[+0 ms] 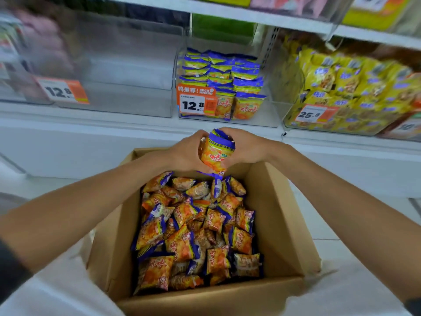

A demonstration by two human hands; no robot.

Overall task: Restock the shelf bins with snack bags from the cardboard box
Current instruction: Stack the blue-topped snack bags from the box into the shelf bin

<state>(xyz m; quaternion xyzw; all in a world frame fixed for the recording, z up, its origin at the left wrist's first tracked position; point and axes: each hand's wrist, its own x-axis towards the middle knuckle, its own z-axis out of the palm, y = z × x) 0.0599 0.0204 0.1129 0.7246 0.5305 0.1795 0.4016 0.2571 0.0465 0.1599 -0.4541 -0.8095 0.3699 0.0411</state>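
Note:
An open cardboard box (282, 224) sits below me, filled with several orange snack bags with blue ends (193, 231). Above its far edge, my left hand (186, 153) and my right hand (248, 149) together grip a small stack of the same snack bags (216, 153), one hand on each side. Straight ahead on the shelf stands a clear bin (262, 119) partly filled with matching bags (223, 83), with an orange 12.8 price tag on its front.
Left of that bin is a clear bin (127, 96) holding nothing visible, also tagged 12.8. On the right, a bin (296, 124) of yellow snack bags is tagged 25.8. A white shelf ledge (136, 124) runs below the bins. Upper shelves hold more goods.

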